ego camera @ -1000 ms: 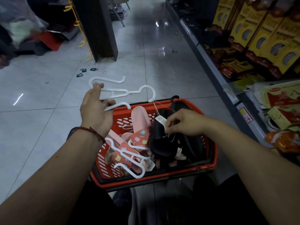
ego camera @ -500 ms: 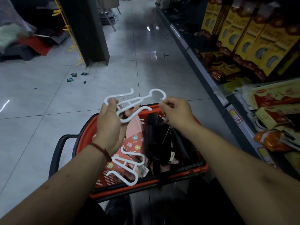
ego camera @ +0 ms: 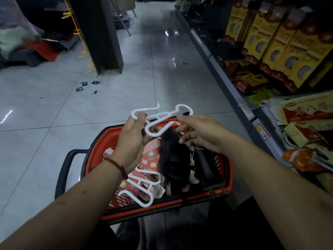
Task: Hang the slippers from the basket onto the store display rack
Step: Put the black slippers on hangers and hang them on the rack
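Observation:
A red basket [ego camera: 221, 191] with a black handle stands on the floor below me. Inside lie pink slippers [ego camera: 149, 159] on a white hanger [ego camera: 142, 193] and a pair of black slippers [ego camera: 173, 159] with string tags. My left hand [ego camera: 131, 141] grips an empty white slipper hanger [ego camera: 160, 116] above the basket's far rim. My right hand [ego camera: 196, 132] hovers beside that hanger with its fingers spread and loose, just over the black slippers; thin white string hangs under its fingers.
A store shelf [ego camera: 225, 74] with yellow boxes and red-and-yellow packets runs along the right. A dark pillar [ego camera: 100, 37] with yellow hooks stands at the far left. Small scraps [ego camera: 84, 85] lie on the grey tiled floor.
My right hand has let go of the hanger's hook and spread its fingers. My left hand has kept the hanger, which sits a little nearer the basket's middle.

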